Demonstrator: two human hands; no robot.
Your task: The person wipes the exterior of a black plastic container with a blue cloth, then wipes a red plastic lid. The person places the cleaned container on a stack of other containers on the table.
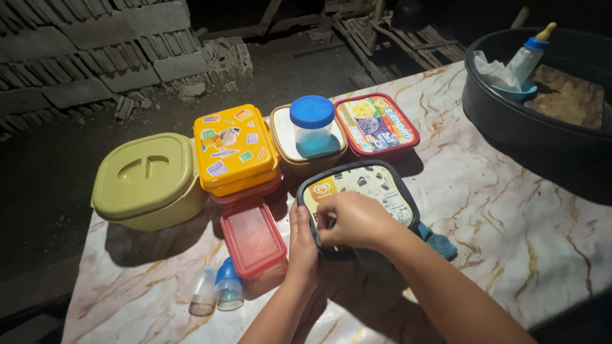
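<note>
Both hands grip the near-left rim of the black ice-cream tub (373, 185): left hand (302, 245) clasping its side, right hand (354, 220) pinching its lid edge.

Counting it off: two hands on the table, the left hand (302, 245) and the right hand (354, 220), and six lidded boxes — one green tub (148, 179), one yellow sticker-covered box (234, 150), one red-lidded box (253, 240), one tan box (280, 130), one dark-rimmed ice-cream tub (376, 181) and one red-rimmed ice-cream tub (376, 124). One jar with a blue lid (312, 127) stands on the tan box, and two small bottles (217, 292) lie side by side near the front edge. Over in the one black basin (503, 118) there's one baby bottle (528, 57), and one blue cloth (440, 242) shows beside the right wrist.
</note>
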